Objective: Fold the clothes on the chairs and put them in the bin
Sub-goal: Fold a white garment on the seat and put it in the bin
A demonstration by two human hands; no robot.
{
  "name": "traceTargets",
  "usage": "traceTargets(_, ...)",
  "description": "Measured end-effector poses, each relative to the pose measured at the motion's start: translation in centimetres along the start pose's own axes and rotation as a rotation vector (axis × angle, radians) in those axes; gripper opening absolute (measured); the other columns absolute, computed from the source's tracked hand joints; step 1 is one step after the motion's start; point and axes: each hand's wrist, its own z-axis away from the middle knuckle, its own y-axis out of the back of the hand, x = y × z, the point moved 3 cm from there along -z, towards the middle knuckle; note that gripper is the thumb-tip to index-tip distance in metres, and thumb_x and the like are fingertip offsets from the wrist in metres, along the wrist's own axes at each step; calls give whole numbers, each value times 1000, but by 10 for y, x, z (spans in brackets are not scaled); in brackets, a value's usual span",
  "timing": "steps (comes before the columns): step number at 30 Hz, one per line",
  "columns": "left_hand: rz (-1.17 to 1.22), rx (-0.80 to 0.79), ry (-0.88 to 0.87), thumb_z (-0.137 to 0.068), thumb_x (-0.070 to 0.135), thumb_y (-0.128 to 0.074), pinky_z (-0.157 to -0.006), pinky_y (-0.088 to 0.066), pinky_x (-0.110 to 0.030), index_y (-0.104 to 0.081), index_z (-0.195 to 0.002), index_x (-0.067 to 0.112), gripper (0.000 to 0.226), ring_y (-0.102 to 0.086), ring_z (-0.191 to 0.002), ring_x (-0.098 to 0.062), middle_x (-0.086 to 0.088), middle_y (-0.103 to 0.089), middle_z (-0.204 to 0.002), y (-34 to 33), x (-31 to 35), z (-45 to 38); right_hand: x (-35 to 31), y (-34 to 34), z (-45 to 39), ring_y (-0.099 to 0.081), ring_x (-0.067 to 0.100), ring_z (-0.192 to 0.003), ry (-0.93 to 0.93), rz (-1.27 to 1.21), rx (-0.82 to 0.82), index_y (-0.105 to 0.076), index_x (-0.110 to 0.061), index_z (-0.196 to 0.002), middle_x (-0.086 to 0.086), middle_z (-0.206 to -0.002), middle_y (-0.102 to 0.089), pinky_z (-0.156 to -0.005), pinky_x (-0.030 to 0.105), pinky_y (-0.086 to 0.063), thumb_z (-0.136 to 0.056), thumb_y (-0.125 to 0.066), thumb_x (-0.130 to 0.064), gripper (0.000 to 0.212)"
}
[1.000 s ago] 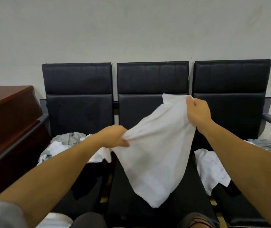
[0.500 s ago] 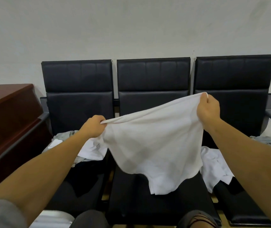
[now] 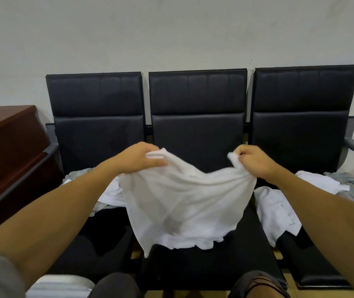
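Observation:
A white garment [image 3: 184, 203] hangs between my two hands over the middle black chair [image 3: 197, 134], and its lower edge lies bunched on that seat. My left hand [image 3: 137, 158] grips one upper corner of it. My right hand [image 3: 255, 161] grips the other upper corner, its fingers curled into the cloth. More crumpled white and grey clothes [image 3: 107, 194] lie on the left chair's seat. Another heap of white and grey clothes [image 3: 279, 207] covers the right chair's seat. A pale bin's rim [image 3: 60, 286] shows at the bottom left edge.
Three black chairs stand in a row against a pale wall. A dark red wooden cabinet [image 3: 6, 147] stands at the left beside the left chair's armrest [image 3: 14, 188]. My knees [image 3: 116, 286] are at the bottom edge, close to the middle seat.
Both hands have come lower and closer together with the white garment. It was stretched wide in the air before and now sags onto the middle seat.

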Motion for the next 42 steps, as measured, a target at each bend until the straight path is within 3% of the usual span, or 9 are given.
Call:
traceTargets(5,-790,-347,5,-84,32,-69,-76,-56,-47,-63,-83,27,8,-62,-80,-20,5,-64,-85,2,-28,-4,4,-19,22,-58,13,-114,195,819,-464,-58,-46,-130,-19,-126,-61,-101,36,-47,-86,-53,-72,51)
traceTargets(10,-973,70,120,-95,19,-56,-67,-51,-38,-63,-98,26,10,-61,-80,-24,3,-60,-97,24,-55,0,13,-17,20,-63,23,-104,186,1236,-332,-53,-28,-134,1,-122,-64,-86,34,-51,-101,-48,-43,37)
traceTargets(12,-778,294,210,-92,11,-54,-66,-50,-39,-63,-99,26,18,-61,-78,-29,-2,-64,-97,19,-56,2,12,-15,16,-63,25,-94,148,1153,-173,-47,-25,-128,5,-113,-64,-76,35,-49,-102,-47,-40,30)
traceTargets(15,28,570,239,-91,0,-50,-66,-60,-41,-73,-98,23,33,-70,-77,-28,-7,-72,-92,2,-44,2,1,-10,12,-57,25,-76,123,762,111,-41,-24,-110,5,-92,-59,-67,39,-48,-100,-53,-36,20)
traceTargets(18,540,610,53,-92,-9,-52,-67,-62,-32,-77,-99,15,36,-74,-92,-25,-6,-75,-99,-11,3,5,-22,-8,15,-56,23,-75,217,337,255,-45,-24,-97,0,-86,-58,-65,38,-50,-94,-64,-28,19)
traceTargets(24,571,167,-270,-93,-9,-60,-66,-60,-33,-75,-96,11,25,-74,-91,-24,-5,-76,-98,-15,92,43,-89,-6,62,-65,12,-80,308,-145,-232,-65,-21,-91,-1,-92,-68,-59,24,-54,-87,-74,-15,12)
traceTargets(28,494,-74,-284,-95,-3,-60,-49,-50,-29,-69,-92,8,15,-62,-60,-23,-13,-70,-87,-19,111,63,-100,-8,87,-67,12,-83,233,-176,-538,-71,-26,-97,-2,-99,-71,-59,22,-50,-88,-71,-13,16)
traceTargets(32,527,-296,-174,-96,1,-64,-54,-53,-28,-68,-95,6,7,-68,-69,-25,-13,-70,-91,-35,111,59,-79,-20,86,-69,17,-89,79,-165,-688,-72,-24,-100,1,-105,-72,-64,26,-55,-86,-72,-12,19)
traceTargets(42,802,487,73,-97,-4,-56,-82,-61,-32,-62,-100,1,8,-67,-105,-31,-16,-68,-102,11,36,-34,-3,46,-20,-62,26,-88,-15,-269,461,-59,-19,-92,9,-99,-63,-65,32,-48,-90,-70,-17,11)
